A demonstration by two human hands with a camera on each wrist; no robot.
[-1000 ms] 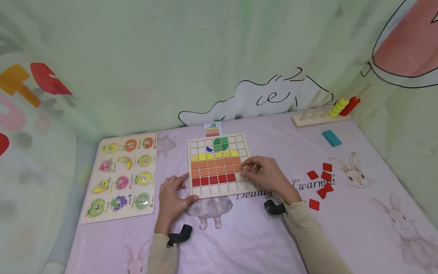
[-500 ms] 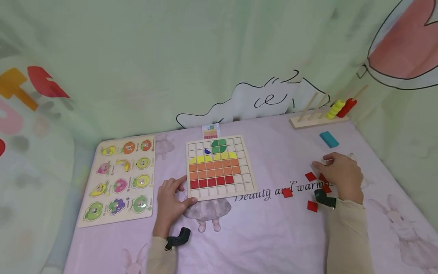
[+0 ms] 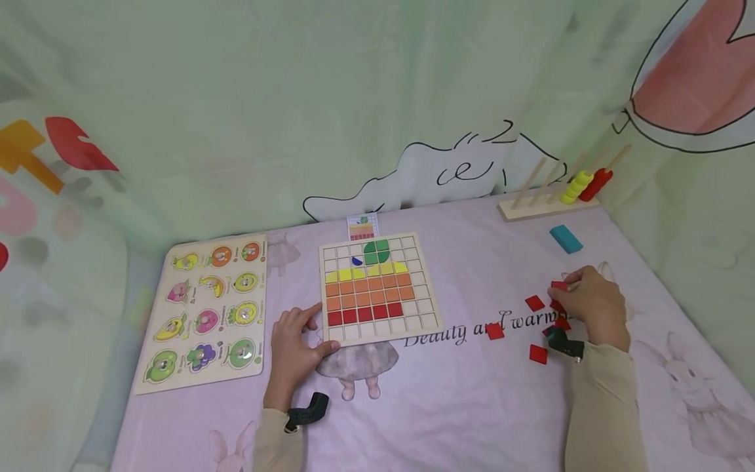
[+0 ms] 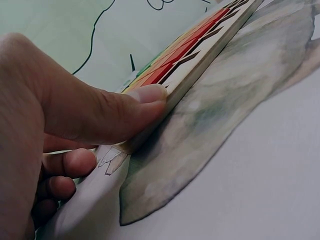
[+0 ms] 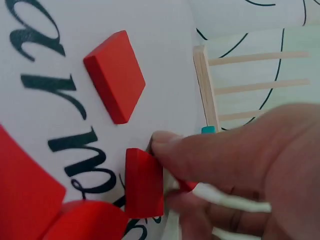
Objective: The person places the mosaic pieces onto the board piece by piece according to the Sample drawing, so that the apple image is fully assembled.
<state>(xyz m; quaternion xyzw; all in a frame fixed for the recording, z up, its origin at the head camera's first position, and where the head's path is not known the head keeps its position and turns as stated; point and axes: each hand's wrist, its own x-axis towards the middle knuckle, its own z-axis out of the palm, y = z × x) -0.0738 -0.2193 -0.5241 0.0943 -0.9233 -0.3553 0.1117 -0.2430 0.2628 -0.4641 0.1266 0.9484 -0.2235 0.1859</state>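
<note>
While your L hand (image 3: 297,347) pinched the board (image 3: 377,286) corner, your R hand (image 3: 590,303) left the grid and went to the loose pile, pinching a red tile (image 5: 144,182) there; bottom rows not yet filled.

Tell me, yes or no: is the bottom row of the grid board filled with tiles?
No. In the head view the bottom row of the grid board shows only bare wooden cells; the red tiles fill the row just above.

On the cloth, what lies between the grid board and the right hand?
In the head view, two loose red tiles: one just right of the grid board and one close to the right hand. Otherwise only the printed cloth.
</note>
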